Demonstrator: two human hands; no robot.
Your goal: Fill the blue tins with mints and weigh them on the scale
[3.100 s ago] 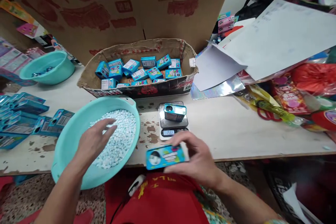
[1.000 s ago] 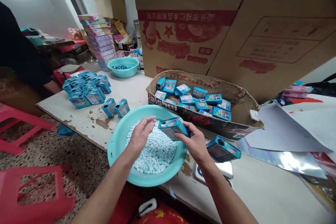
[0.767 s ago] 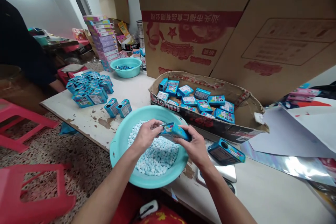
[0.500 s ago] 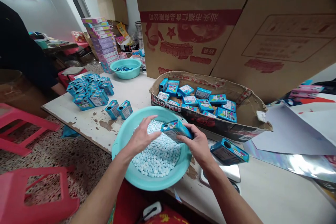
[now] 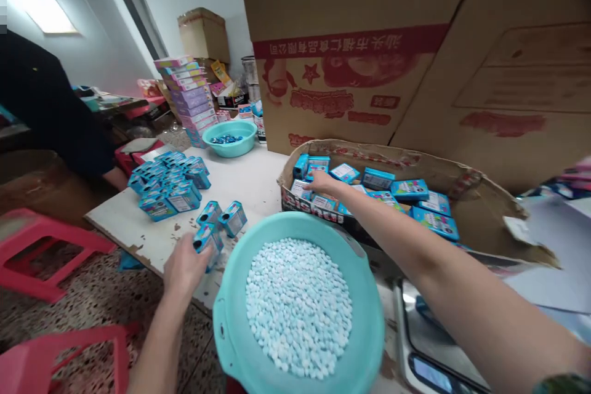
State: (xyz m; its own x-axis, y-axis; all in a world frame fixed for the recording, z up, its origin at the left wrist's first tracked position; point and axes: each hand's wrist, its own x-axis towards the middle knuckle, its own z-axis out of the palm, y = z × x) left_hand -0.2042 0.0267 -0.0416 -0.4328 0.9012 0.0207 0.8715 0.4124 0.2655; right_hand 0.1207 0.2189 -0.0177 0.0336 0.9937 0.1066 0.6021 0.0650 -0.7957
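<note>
My left hand [image 5: 185, 263] is closed on a small blue box [image 5: 206, 239] at the table's left, beside two more upright blue boxes [image 5: 233, 218]. My right hand [image 5: 324, 183] reaches into the long open carton [image 5: 466, 188], its fingers on a blue box [image 5: 317, 164] near the carton's left end; whether they grip it is unclear. Several other blue boxes lie in the carton. Between my arms is a turquoise basin [image 5: 369, 320] with pale blue candies [image 5: 300, 305]. Under my right forearm a blue box, mostly hidden, is on a scale [image 5: 410, 335].
Grouped blue boxes [image 5: 168, 188] stand at the table's left. Behind them are a smaller turquoise bowl [image 5: 231, 146] and stacked coloured boxes [image 5: 189, 95]. A large cardboard box [image 5: 341, 6] rises behind the carton. Pink stools [image 5: 69, 354] and a person [image 5: 50, 92] are at left.
The box held over the basin is gone from there. My left hand has moved left and now holds a box beside the upright pair. My right hand has moved into the carton.
</note>
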